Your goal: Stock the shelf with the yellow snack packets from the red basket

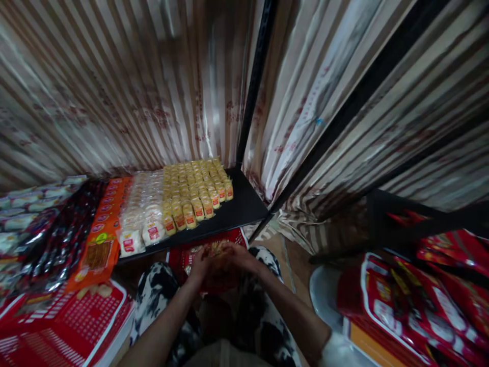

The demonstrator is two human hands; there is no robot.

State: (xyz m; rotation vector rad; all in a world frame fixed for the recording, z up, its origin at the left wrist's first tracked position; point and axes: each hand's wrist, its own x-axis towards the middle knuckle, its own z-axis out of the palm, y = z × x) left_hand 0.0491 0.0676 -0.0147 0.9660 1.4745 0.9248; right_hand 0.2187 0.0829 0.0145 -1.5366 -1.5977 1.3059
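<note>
Low in front of me, between my knees, is a red plastic basket [176, 257] with packaged items inside. My left hand [200, 264] reaches into it, fingers curled inward. Opposite, my right hand [239, 256] has its fingers bent towards the left one. Between the two hands is a yellowish-brown bundle [218, 251], dim and blurred, so its kind cannot be told. Just beyond the basket, rows of yellow wrapped snack packs [194, 196] with red labels stand on a black shelf [244, 196]. Clear packs of white snacks [145, 214] adjoin them on the left.
Left along the shelf lie orange snack packets [101, 239], dark shiny packets [66, 229] and white-wrapped packs [26, 204]. A red basket [76, 321] stands below. At right are a bin [324, 293] and a basket of red packets [412, 306]. Striped curtains [153, 86] hang behind.
</note>
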